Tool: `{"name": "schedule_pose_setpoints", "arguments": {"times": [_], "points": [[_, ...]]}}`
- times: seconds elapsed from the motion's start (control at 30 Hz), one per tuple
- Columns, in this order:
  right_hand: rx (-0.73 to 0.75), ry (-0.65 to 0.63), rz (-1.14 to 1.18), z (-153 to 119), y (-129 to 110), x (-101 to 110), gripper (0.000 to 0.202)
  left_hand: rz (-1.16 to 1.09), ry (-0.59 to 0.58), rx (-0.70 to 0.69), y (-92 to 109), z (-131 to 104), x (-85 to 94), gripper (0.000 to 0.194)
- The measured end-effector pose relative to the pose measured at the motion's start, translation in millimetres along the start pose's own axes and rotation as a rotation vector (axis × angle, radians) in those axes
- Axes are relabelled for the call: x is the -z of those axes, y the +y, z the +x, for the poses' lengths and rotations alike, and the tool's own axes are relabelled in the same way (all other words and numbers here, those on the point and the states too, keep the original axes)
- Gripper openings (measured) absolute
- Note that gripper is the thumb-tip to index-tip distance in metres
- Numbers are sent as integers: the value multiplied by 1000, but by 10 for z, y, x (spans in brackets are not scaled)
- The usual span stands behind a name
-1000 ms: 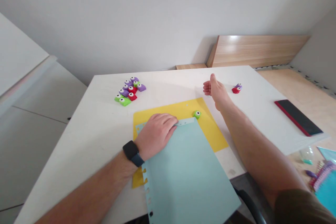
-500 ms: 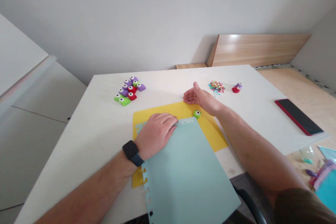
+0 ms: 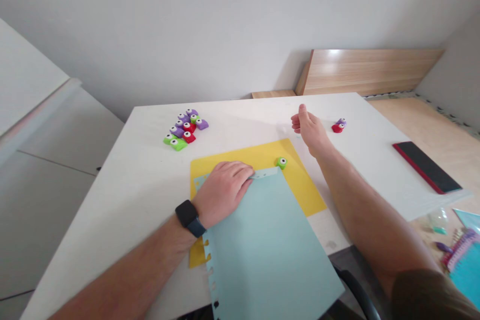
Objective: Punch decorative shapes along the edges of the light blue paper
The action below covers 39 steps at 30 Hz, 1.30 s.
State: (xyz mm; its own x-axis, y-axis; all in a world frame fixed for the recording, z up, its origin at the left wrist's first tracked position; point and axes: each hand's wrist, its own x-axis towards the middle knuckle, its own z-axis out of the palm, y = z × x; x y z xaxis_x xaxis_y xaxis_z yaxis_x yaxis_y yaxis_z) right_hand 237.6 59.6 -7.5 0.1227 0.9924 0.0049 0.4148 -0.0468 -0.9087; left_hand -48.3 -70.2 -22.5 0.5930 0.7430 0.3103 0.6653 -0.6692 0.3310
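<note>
In the head view, a person's left hand (image 3: 225, 190) lies across the far edge of a blue sheet (image 3: 270, 240), fingers pressed together at a holed strip; whether they pinch it cannot be told. The sheet lies partly over a yellow sheet (image 3: 307, 190), its near end past the edge of the white desk (image 3: 123, 200). It looks light, thin and bendy, apt to slide or crease, its notched side likeliest to tear; the plain side seems the better hold. The right hand (image 3: 311, 130), fingers together and thumb up, shows nothing in its grasp beyond the yellow sheet. A green punch (image 3: 281, 162), apparently hard, small and best taken by its sides, sits at the blue sheet's far right corner. More punches (image 3: 183, 130) cluster at left.
</note>
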Motion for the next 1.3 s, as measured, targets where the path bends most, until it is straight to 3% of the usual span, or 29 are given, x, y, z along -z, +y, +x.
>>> {"name": "schedule_pose_setpoints", "arguments": {"times": [0.1,0.23,0.53,0.67,0.8,0.9,0.97,1.13,1.3], "points": [[24,192,93,-10,-43,-11,73,-5,-2,2,-3,-1,-6,19],[60,165,152,-62,-95,-41,70,-4,1,17,5,-6,-6,19],[140,-133,47,-204,-187,-89,71,13,88,78,-15,-53,-51,48],[167,-273,-87,-270,-211,-43,52,3,90,94,-25,-43,-39,45],[203,-501,-173,-316,-242,85,33,-2,85,96,-61,-27,-22,40],[248,-724,-244,-334,-268,168,38,1,88,102,-105,-20,-19,39],[294,-805,-324,-346,-282,193,40,-2,96,103,-130,-18,-19,38],[327,-784,-432,-362,-309,198,23,-1,105,98,-153,-18,-16,38],[336,-536,-535,-332,-336,275,16,6,101,86,-168,-20,-28,37]]}}
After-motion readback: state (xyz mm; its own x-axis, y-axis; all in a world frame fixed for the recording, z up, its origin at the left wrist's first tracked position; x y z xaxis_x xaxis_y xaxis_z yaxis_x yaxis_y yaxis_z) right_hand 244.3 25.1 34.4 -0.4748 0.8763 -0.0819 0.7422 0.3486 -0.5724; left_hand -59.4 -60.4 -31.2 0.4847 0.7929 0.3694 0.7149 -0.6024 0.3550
